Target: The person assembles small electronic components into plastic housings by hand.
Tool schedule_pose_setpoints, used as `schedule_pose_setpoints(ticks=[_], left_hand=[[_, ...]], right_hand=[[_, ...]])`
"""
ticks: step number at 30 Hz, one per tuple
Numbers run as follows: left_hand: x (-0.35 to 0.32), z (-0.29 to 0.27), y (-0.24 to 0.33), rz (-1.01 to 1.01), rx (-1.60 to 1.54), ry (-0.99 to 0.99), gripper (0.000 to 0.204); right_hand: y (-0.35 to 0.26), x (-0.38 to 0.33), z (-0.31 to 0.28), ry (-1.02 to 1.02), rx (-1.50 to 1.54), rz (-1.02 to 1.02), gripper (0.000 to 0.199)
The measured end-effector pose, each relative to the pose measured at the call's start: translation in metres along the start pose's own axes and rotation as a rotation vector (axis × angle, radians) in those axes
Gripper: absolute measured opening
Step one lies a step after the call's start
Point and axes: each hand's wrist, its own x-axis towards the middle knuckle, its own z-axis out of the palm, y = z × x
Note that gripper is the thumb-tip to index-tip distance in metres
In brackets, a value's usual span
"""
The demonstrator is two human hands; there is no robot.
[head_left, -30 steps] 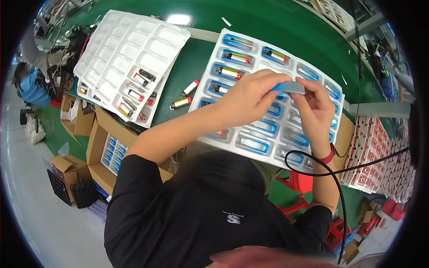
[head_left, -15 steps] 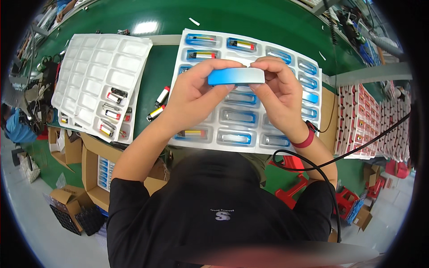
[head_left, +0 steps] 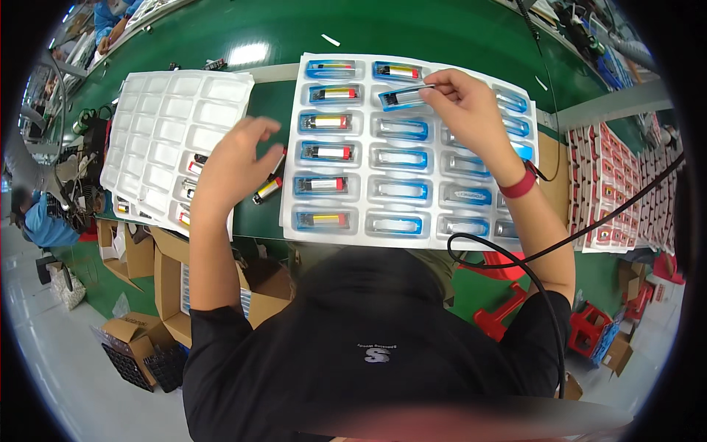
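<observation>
My right hand point(head_left: 471, 110) pinches the right end of an open blue plastic shell point(head_left: 401, 99) with dark and pale parts inside. The shell hangs tilted over a pocket in the second column of the white moulded tray point(head_left: 364, 173). In the tray's left column, blue shells hold battery-like cylinders point(head_left: 326, 153) with red or yellow bands. Shells farther right look mostly without cylinders. My left hand point(head_left: 237, 166), fingers apart and holding nothing, hovers by the second white tray point(head_left: 157, 109), left of the first. Loose cylinders point(head_left: 268, 188) lie beside its fingers, some partly hidden.
Stacks of trays with red parts point(head_left: 600, 188) stand at the right. A black cable point(head_left: 541, 258) crosses near my right forearm. Cardboard boxes point(head_left: 173, 295) sit below the bench at left, and red stools point(head_left: 501, 313) at lower right. Another person works at the far left.
My hands have parted. The blue-and-white piece both held is gone from between them; my right hand now holds an open shell over the tray, and my left hand has moved left, fingers apart.
</observation>
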Motion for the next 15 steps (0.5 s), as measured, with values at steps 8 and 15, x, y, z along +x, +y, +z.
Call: schedule_pose_setpoints(ticks=[8, 15], left_hand=[[0.001, 0.022, -0.026, -0.079, 0.208, -0.183, 0.041], [-0.006, 0.002, 0.005, -0.009, -0.585, 0.001, 0.043]], right_hand=[[0.029, 0.018, 0.010, 0.019, -0.434, -0.277, 0.024], [-0.015, -0.008, 0.006, -0.036, 0.035, -0.213, 0.030]])
